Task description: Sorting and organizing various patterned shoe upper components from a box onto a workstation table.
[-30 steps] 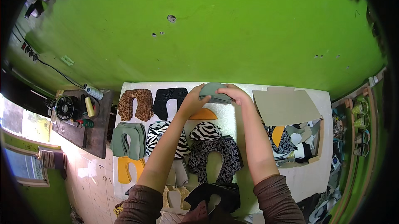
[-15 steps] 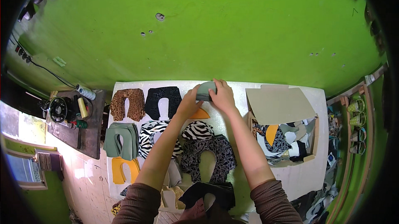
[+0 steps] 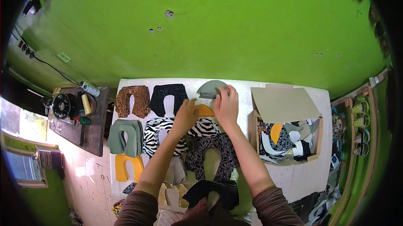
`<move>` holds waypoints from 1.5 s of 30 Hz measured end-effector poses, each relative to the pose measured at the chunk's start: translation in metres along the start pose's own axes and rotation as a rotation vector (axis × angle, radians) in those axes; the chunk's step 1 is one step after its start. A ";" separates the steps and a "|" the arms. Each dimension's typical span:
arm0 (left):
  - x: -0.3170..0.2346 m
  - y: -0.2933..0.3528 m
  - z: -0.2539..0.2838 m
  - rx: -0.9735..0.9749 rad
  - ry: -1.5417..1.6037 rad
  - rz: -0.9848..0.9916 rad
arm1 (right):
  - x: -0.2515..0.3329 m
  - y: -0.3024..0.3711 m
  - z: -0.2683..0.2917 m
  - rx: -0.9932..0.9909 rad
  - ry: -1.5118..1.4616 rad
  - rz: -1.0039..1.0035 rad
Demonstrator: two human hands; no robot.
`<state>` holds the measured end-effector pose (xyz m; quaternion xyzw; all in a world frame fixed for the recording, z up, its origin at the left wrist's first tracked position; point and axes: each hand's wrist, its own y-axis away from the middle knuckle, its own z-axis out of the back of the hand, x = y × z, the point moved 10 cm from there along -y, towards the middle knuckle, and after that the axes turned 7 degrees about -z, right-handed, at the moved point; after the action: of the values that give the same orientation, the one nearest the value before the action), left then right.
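A stack of green half-moon pieces (image 3: 211,87) lies at the far middle of the white table. My right hand (image 3: 226,105) is at the stack's right edge, its fingers apart and slightly blurred; whether they touch it I cannot tell. My left hand (image 3: 185,116) hovers lower left with loosely bent fingers and holds nothing visible. It is nearest to a yellow half-moon piece (image 3: 205,110), which lies between my hands. Below that are zebra-striped half-moon pieces (image 3: 204,128), partly covered by my left hand. Black U-shaped pieces with pale lines (image 3: 194,152) lie between my forearms.
Leopard-print (image 3: 139,96), black (image 3: 158,104), green (image 3: 134,142) and yellow (image 3: 121,169) U-shaped stacks lie left. An open cardboard box (image 3: 255,131) with scraps stands right. Thread spools (image 3: 86,103) sit on a side table (image 3: 94,136). A green wall (image 3: 252,29) rises behind.
My left hand has left the green stack and moved down and left. My right hand has shifted slightly down and right. The green half-moon pieces now lie on the table. The view has shifted slightly.
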<state>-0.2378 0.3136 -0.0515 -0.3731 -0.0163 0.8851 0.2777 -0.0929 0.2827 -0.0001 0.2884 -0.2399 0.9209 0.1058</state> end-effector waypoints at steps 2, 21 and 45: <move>-0.010 0.012 -0.002 0.045 0.054 0.020 | -0.002 0.025 0.003 0.037 -0.099 -0.067; -0.005 0.009 -0.029 0.082 -0.721 -0.301 | -0.050 0.046 -0.100 0.478 0.138 -0.332; -0.014 0.075 -0.022 0.085 -0.235 0.037 | -0.052 0.096 -0.043 0.415 0.007 -0.302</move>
<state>-0.2506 0.2394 -0.0757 -0.2550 -0.0042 0.9276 0.2731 -0.1029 0.2185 -0.0976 0.3334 0.0002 0.9251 0.1817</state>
